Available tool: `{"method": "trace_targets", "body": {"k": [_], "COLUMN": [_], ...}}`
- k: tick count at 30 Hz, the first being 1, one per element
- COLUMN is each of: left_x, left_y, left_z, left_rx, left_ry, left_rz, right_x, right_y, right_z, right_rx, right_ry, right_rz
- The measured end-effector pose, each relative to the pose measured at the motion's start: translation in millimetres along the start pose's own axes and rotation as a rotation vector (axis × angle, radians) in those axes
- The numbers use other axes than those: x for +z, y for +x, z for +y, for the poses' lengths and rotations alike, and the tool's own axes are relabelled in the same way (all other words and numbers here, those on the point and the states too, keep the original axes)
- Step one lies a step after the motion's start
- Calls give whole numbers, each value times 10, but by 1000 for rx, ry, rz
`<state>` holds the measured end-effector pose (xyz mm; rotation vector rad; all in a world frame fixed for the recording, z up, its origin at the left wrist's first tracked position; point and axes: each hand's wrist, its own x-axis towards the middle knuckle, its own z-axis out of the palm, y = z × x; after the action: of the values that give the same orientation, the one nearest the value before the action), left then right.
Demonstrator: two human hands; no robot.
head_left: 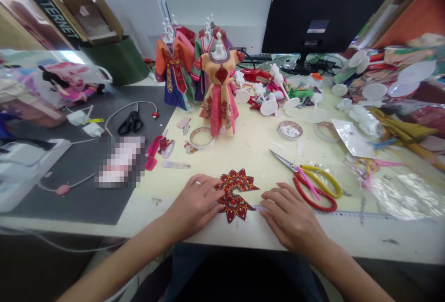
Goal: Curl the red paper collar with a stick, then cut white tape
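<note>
A red patterned cutout [239, 186] with a scalloped, pointed rim and a notch on its right side lies flat near the table's front edge. My left hand [196, 204], with a ring on one finger, rests on the table with its fingertips on the cutout's left edge. Just right of the cutout, my right hand [292, 216] lies palm down, fingers loosely stretched and holding nothing. Scissors [316, 184] with red and yellow handles lie beyond the right hand, a pink stick across them. A ruler strip [342, 216] runs along the table beside that hand.
Mannequins in small dresses [219, 89] stand at the back before a monitor [323, 10]. Tape rolls [290, 129], white stands [269, 106] and fabric scraps [153, 151] lie around. Left are black scissors [130, 123], a power strip [34, 172] and cables.
</note>
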<state>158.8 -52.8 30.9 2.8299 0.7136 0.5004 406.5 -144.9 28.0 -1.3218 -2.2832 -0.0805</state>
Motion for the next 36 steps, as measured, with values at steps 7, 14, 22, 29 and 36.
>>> {"method": "trace_targets", "body": {"k": [7, 14, 22, 29, 36], "left_x": [-55, -92, -59, 198, 287], "left_y": [40, 67, 4, 8, -20], "left_z": [-207, -290, -335, -498, -499], "left_rx": [-33, -233, -273, -64, 52], "left_ry": [-92, -210, -187, -28, 53], "left_rz": [250, 327, 299, 469, 429], "right_x": [-263, -122, -275, -520, -340], "right_y": [-437, -508, -472, -229, 317], "right_z": [556, 690, 744, 1334, 1834], "right_rx": [344, 481, 564, 778, 814], "right_ry": [-425, -589, -465, -436, -399], "right_rz": [137, 41, 116, 94, 25]}}
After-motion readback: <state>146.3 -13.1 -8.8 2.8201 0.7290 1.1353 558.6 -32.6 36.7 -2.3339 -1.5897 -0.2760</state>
